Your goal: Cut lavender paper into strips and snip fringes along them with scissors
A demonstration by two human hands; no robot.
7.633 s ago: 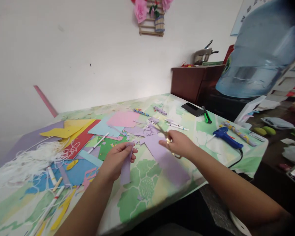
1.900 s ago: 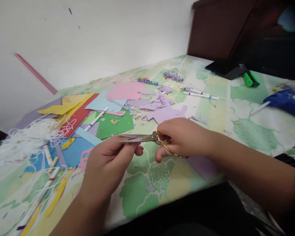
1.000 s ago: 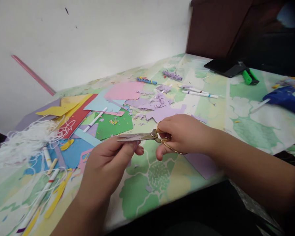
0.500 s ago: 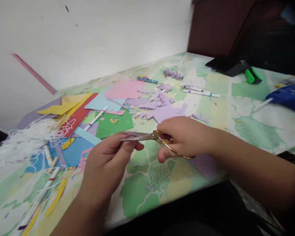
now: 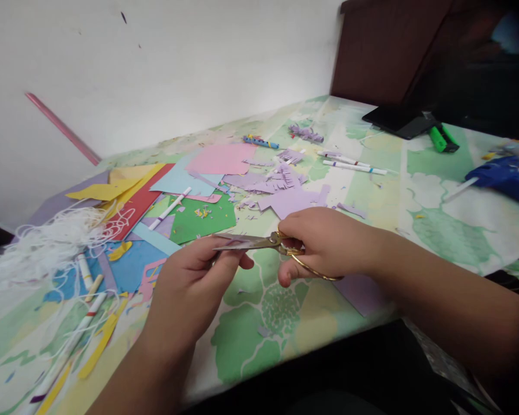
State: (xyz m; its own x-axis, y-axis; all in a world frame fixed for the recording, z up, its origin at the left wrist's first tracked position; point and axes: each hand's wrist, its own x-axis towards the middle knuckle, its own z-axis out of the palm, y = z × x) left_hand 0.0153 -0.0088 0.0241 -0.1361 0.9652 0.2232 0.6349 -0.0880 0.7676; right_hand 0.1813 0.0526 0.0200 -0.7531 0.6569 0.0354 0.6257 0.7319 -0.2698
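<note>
White wall (image 5: 199,69) rises behind one flower-print cloth (image 5: 242,340). Over it, our right hand (image 5: 328,239) grips one pair of gold-handled metal scissors (image 5: 277,242), slightly parted. Our left hand (image 5: 192,282) pinches one lilac slip (image 5: 237,243), mostly hidden, at the scissors' pointed end. Beyond lie lilac scraps (image 5: 290,202), some fringed, too jumbled for us to count. We count two slim white sticks (image 5: 354,167) close together, one ruffled lilac roll (image 5: 306,133), one blue roll (image 5: 260,142), one flat black phone (image 5: 395,121), one green cutter (image 5: 443,138) and one blue glue gun (image 5: 504,178). Leftward we see one red sheet (image 5: 142,210), one green sheet (image 5: 216,222) sprinkled with tiny crumbs (image 5: 203,213), and one loose tangle of white string (image 5: 47,242).
</note>
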